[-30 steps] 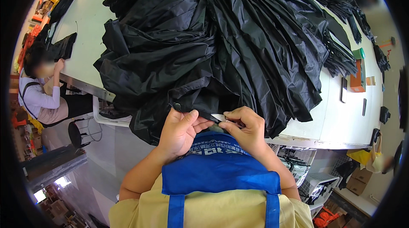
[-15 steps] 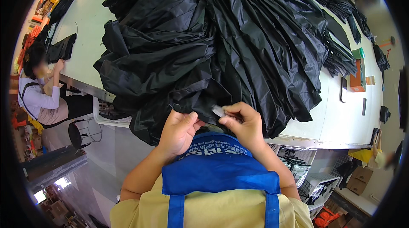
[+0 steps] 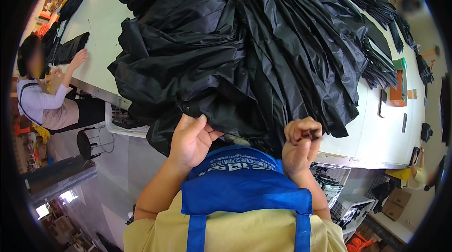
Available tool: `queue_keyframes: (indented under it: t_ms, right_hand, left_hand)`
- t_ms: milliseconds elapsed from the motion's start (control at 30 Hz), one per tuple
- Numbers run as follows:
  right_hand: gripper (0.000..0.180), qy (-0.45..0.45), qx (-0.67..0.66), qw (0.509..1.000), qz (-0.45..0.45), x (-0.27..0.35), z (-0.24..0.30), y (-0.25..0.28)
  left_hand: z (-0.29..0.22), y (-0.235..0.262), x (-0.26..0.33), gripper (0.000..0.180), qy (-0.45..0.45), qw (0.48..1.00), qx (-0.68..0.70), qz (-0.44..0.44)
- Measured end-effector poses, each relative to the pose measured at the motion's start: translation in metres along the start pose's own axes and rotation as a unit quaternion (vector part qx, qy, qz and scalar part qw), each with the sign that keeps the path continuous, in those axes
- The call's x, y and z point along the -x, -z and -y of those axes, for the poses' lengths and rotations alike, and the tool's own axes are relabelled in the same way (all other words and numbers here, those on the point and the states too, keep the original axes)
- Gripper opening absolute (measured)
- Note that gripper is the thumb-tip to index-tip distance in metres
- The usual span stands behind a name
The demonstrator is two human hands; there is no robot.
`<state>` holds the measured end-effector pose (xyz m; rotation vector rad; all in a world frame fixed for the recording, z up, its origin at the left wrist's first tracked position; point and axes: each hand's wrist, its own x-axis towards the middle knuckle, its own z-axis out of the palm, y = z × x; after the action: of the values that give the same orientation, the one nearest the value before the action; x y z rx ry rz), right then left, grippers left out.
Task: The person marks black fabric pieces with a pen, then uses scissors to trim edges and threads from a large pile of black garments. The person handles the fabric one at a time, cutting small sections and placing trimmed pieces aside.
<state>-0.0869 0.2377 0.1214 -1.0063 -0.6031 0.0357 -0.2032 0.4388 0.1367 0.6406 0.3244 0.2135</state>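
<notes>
A large heap of shiny black fabric (image 3: 301, 59) in long gathered folds covers the table in front of me. My left hand (image 3: 190, 141) pinches its near edge between thumb and fingers, just below a small round black button (image 3: 186, 109). To the right, my right hand (image 3: 301, 143) is raised off the fabric with its fingers curled closed. A small dark bit shows between those fingers, too small and blurred to name.
A white table (image 3: 367, 134) extends to both sides. On its right are more black pieces (image 3: 376, 68), an orange box (image 3: 399, 89), a green roll (image 3: 399, 63) and a phone (image 3: 382, 103). At the left, a co-worker (image 3: 47, 92) sits near a black stool (image 3: 84, 144).
My right hand has moved right, away from the fabric edge; the pale piece it held no longer shows. The left hand keeps its pinch. The co-worker's arm has lifted.
</notes>
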Motion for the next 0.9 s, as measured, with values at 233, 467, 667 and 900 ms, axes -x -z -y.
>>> queue_keyframes:
  t_ms: [233,467,667,900]
  right_hand:
    - [0.048,0.091,0.531,0.822,0.187,-0.034,-0.007,-0.034]
    - [0.011,-0.056,0.345,0.932,0.099,-0.049,0.005,-0.017]
    - [0.022,-0.137,-0.138,0.981,0.018,-0.049,0.062,0.06]
    - [0.02,-0.302,0.354,0.859,0.212,-0.039,0.109,0.093]
  left_hand:
    - [0.001,-0.011,-0.002,0.045,0.005,0.999,-0.031,0.006]
    - [-0.008,-0.013,-0.003,0.048,-0.012,0.999,-0.051,-0.005]
    - [-0.012,-0.009,-0.004,0.048,-0.017,1.0,-0.022,-0.004]
    - [-0.012,-0.006,-0.01,0.044,0.004,1.0,0.029,0.003]
